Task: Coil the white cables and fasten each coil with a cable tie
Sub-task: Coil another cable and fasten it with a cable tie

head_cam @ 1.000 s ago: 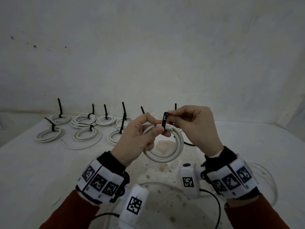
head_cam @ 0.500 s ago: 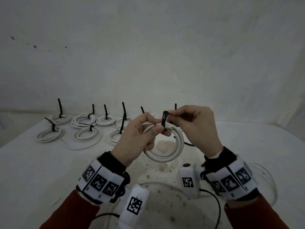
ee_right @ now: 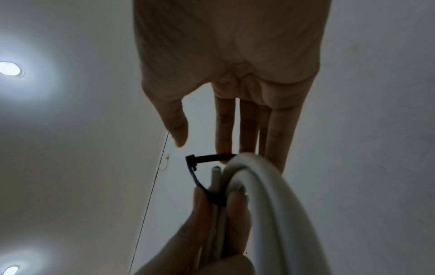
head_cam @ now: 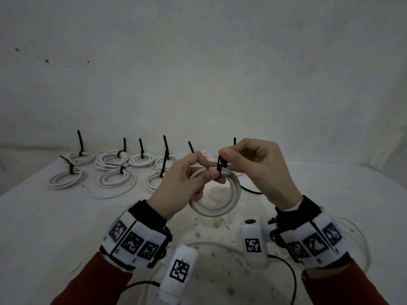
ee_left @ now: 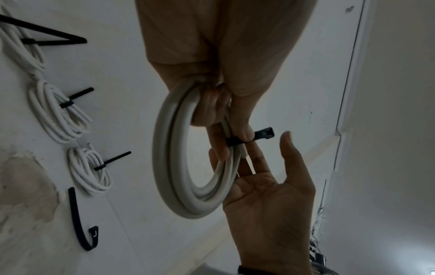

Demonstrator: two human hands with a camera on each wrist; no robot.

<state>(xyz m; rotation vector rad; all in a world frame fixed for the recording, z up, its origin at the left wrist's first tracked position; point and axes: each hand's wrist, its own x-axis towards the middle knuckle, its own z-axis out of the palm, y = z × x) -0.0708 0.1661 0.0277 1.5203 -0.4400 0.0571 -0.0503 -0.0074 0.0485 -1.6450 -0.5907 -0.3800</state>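
My left hand (head_cam: pixel 182 183) holds a white cable coil (head_cam: pixel 233 194) above the table, pinching its top between thumb and fingers. A black cable tie (head_cam: pixel 220 164) loops round the coil at that pinch, its head sticking up. In the left wrist view the left thumb presses the cable tie (ee_left: pixel 264 133) strap against the coil (ee_left: pixel 164 148). My right hand (head_cam: pixel 253 168) is at the tie. In the right wrist view its fingers (ee_right: pixel 223 130) lie straight behind the cable tie (ee_right: pixel 193 167) and its thumb stands a little apart from the head.
Several tied white coils (head_cam: pixel 114 168) with black tie tails sticking up lie at the back left of the table. A loose black tie (ee_left: pixel 77 223) lies on the table beyond the hands. Loose white cable (head_cam: pixel 361 238) lies at the right, near the wall.
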